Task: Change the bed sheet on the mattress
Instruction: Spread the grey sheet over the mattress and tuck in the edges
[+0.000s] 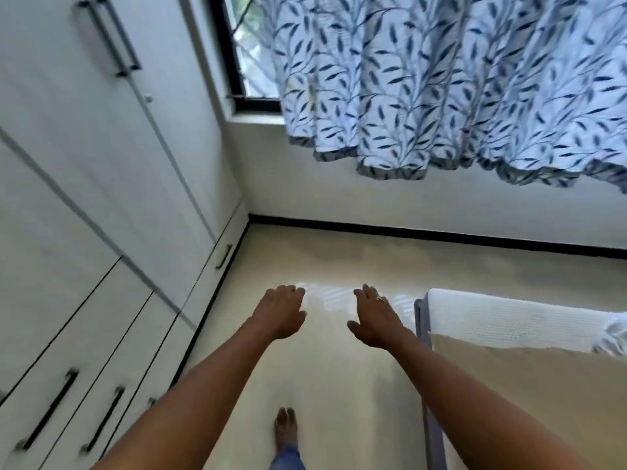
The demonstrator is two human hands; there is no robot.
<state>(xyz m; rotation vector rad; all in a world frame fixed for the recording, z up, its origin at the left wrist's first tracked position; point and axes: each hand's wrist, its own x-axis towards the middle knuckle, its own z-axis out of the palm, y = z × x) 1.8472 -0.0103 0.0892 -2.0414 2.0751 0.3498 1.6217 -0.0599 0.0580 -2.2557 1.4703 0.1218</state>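
Cream floor (pixel 322 378) fills the head view. I hold the left hand (pixel 281 312) and right hand (pixel 375 318) out over it, fingers loosely spread and gripping nothing, probably mid-reach. Right of the right fingers lies the mattress (pixel 509 317), its corner bare beyond a tan sheet (pixel 509 391). Left of the left fingers, the wardrobe (pixel 101 205) narrows my walkway.

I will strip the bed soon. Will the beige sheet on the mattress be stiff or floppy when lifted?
Probably floppy: the beige sheet follows the mattress, its edge wavy. Likely light, as it looks thin. It may catch on the mattress's textured cover.
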